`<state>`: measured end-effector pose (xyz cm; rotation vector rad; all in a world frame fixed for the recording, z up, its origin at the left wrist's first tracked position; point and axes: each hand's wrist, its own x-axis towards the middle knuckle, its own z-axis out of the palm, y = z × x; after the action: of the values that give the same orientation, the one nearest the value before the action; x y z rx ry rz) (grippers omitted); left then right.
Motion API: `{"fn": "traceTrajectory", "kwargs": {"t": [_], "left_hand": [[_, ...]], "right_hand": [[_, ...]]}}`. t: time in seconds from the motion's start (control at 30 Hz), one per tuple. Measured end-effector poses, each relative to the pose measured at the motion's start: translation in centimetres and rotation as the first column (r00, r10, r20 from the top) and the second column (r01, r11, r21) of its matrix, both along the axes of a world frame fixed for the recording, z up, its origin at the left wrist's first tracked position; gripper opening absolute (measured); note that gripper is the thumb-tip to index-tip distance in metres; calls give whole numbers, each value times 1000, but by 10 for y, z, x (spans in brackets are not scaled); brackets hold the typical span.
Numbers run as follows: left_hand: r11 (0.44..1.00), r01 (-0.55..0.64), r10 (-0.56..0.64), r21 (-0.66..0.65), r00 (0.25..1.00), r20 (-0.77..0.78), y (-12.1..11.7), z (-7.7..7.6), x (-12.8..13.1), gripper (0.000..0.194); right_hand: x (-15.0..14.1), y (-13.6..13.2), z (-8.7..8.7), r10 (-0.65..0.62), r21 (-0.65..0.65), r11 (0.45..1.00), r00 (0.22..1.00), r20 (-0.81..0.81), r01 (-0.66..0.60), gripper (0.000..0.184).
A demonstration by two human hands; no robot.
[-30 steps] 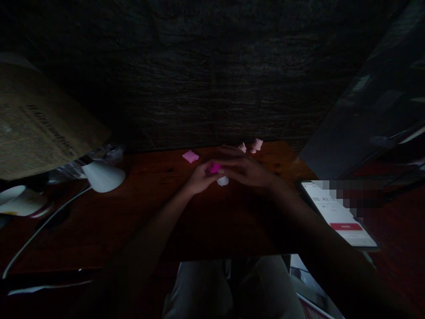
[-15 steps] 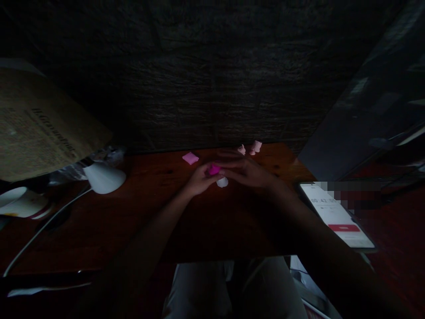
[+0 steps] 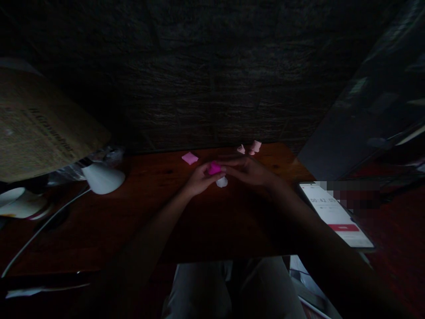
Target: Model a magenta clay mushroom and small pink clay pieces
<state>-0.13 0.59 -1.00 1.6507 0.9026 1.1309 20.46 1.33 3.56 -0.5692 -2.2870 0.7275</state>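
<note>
The brown package (image 3: 46, 126) reads "GravurePrint"; the phone (image 3: 336, 216) shows "00:42".

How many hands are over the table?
2: the left hand, holding a bright pink lump, and the right hand, close beside it. No other hand shows, though the scene is dark.

The left hand (image 3: 198, 180) and right hand (image 3: 254, 172) hide part of the bright pink lump (image 3: 214, 167), so its whole shape can't be seen. The top of the small white thing (image 3: 222, 182) is hidden by the hands too. Two pale pink bits (image 3: 256, 146) near the wall (image 3: 186, 79) are too small to make out. The left edge cuts off the paper bag (image 3: 36, 128), with its blurry letters, and the cup (image 3: 21, 203). Blocky squares (image 3: 352, 195) cover the phone's (image 3: 335, 215) corner. The bottom edge cuts off the legs (image 3: 199, 288).
</note>
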Motion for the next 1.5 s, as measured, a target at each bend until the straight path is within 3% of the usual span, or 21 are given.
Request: {"fn": "traceTrajectory", "kwargs": {"t": [0.07, 0.17, 0.27, 0.37, 0.53, 0.63, 0.8, 1.03, 1.3, 1.5], "left_hand": [[1000, -13, 13, -10, 1000, 15, -1, 1, 1, 37], [998, -48, 51, -32, 996, 68, 0, 2, 1, 40], [996, -56, 67, -73, 986, 155, 3, 1, -2, 39], [984, -64, 105, -167, 963, 247, 6, 1, -5, 37], [959, -25, 146, -283, 898, 415, 5, 7, -8, 45], [957, 36, 109, -289, 877, 468, 4, 11, -11, 46], [939, 108, 77, -325, 859, 506, 5, 14, -14, 43], [941, 82, 89, -329, 876, 474, 6, 12, -16, 36], [955, 45, 103, -293, 877, 470, 6, 11, -14, 35], [950, 108, 48, -292, 876, 480, 3, 18, -14, 43]], "right_hand": [[0, 1, -2, -40, -44, 998, 999, -32, 39, 39], [2, 3, -7, -202, -142, 971, 977, -74, 190, 50], [5, 7, -9, -273, -259, 931, 962, -22, 258, 51], [5, 8, -10, -170, -402, 900, 985, 32, 168, 49], [-8, 1, -13, 21, -590, 806, 999, -43, -42, 55], [-18, -1, -20, 53, -589, 804, 996, -70, -84, 53], [-20, -1, -23, 6, -571, 821, 1000, -14, -13, 43], [-19, -3, -18, 33, -572, 820, 999, 4, -25, 40], [-22, -6, -19, 33, -636, 770, 999, -40, -51, 35], [-23, -6, -17, 1, -710, 699, 994, -112, -81, 36]]}}
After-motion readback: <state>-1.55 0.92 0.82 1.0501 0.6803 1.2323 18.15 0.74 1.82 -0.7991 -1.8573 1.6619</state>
